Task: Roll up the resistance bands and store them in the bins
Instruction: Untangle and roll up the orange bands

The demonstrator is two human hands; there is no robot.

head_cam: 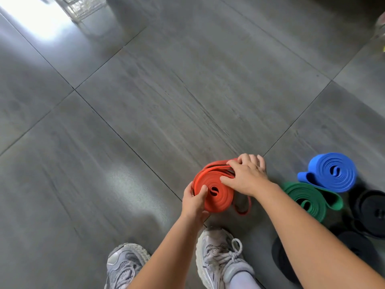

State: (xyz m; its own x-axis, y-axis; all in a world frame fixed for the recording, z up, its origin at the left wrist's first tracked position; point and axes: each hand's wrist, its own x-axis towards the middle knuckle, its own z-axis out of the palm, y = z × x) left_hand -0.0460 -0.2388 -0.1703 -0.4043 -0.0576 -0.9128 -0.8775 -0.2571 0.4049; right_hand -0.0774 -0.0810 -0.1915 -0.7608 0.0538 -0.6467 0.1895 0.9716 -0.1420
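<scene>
The orange-red rubber resistance band (214, 192) rests on the grey tiled floor (145, 101), mostly coiled, so it probably needs clamping to keep the springy layers from unwinding. The left hand (194, 202) grips the coil's rim, thumb on its face. The right hand (246, 176), reaching from above, curls over the looser outer wraps.

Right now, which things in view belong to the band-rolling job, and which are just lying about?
Job: red band, partly rolled, gripped by left hand and right hand; blue roll; green roll; black rolls; clear container at top, possibly a bin.
Just there: grey shoes; tiled floor.
</scene>
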